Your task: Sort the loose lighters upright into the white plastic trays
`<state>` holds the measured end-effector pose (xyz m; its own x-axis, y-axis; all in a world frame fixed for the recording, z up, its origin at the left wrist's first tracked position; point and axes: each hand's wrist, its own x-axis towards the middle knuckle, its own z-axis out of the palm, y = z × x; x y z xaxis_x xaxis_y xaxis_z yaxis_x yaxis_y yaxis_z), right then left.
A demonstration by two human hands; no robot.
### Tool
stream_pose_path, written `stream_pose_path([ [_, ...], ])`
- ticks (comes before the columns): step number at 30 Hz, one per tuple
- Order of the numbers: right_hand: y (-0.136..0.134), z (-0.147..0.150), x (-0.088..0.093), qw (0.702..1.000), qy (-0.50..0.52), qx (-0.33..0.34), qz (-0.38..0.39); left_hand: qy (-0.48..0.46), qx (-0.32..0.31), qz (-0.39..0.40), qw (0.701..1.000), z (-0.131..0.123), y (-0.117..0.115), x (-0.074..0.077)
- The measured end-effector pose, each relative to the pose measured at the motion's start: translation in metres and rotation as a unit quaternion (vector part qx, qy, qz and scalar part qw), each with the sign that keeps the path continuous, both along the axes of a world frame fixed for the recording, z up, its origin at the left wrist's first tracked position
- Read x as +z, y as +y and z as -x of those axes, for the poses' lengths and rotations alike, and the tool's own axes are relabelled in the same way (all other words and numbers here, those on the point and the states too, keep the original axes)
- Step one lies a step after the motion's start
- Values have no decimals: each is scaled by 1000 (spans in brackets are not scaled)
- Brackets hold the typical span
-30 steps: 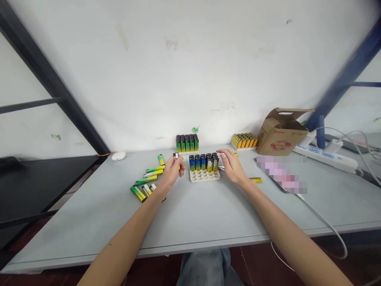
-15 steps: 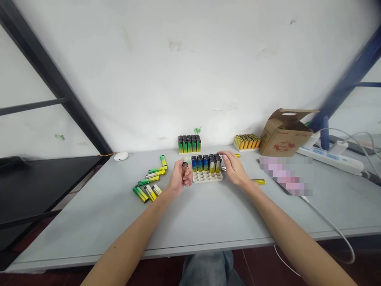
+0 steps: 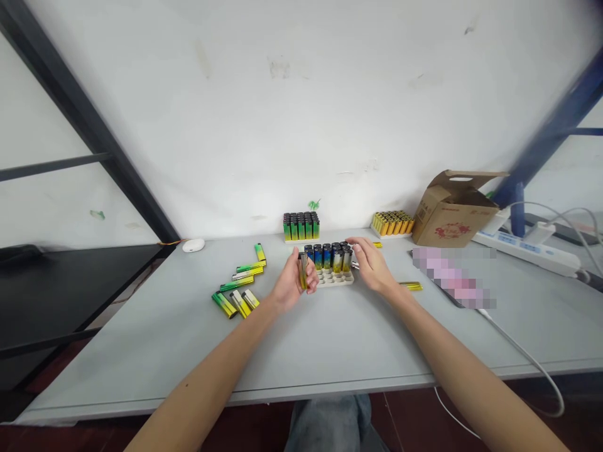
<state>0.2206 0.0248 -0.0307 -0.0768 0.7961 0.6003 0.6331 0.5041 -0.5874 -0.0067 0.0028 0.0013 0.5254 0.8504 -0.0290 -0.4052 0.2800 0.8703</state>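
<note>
My left hand (image 3: 293,287) is closed around a green-yellow lighter (image 3: 303,271), held upright just left of a small white tray (image 3: 335,279). The tray carries a row of upright blue-yellow lighters (image 3: 328,257) at its back; its front holes are bare. My right hand (image 3: 372,265) rests against the tray's right side, fingers curled near a lighter lying there; what it holds, if anything, I cannot make out. Several loose green-yellow lighters (image 3: 239,284) lie on the grey table (image 3: 301,339) to the left.
A full tray of green lighters (image 3: 300,226) and a tray of yellow lighters (image 3: 392,223) stand by the wall. A cardboard box (image 3: 450,210), a power strip (image 3: 527,248) with cables and a loose yellow lighter (image 3: 411,286) lie right. A white puck (image 3: 193,245) sits far left.
My left hand has carried its lighter from the back left down to the tray's left front corner, turning it upright. The right hand has stayed at the tray's right side.
</note>
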Motion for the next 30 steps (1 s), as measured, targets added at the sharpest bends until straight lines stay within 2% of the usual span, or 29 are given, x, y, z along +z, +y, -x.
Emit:
stream_pose_path([
  [7,-1,1,1,1000,-3,2,2,31,-35,8,999,3,2,-5],
  [18,-1,3,-2,1000,-2,7,5,48,80,-11,996,-4,1,-6],
  [30,-2,3,0,1000,-2,9,8,54,82,-9,995,-5,2,-9],
])
